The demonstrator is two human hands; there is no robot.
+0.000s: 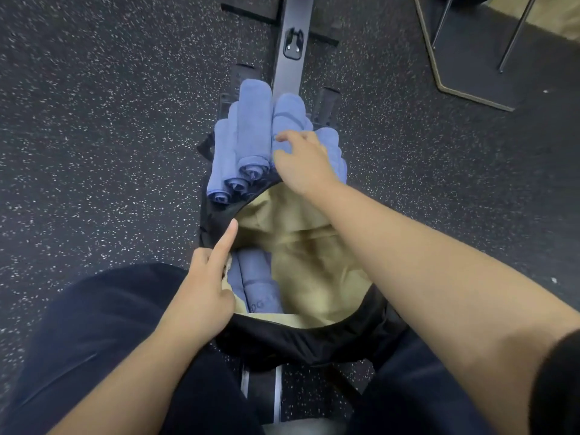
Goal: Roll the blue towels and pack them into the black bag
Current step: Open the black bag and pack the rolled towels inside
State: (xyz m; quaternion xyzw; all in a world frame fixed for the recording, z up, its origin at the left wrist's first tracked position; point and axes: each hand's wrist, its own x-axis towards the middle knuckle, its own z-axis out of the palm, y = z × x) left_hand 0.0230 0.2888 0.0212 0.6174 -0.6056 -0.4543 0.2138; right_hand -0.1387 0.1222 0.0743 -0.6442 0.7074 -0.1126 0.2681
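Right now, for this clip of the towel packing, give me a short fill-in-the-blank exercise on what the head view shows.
1. The right hand reaches the pile of rolled blue towels lying ____ the black bag.
2. The left hand holds the bag's ____ edge, forefinger stretched out.
3. The lining inside the bag is ____ in colour.
4. The rolled towel in the bag lies against its ____ side.

Missing words: beyond; left; tan; left

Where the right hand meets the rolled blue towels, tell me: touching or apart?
Touching. The head view shows the right hand lying on the rolled blue towels beyond the black bag, fingers curled over one roll with no gap.
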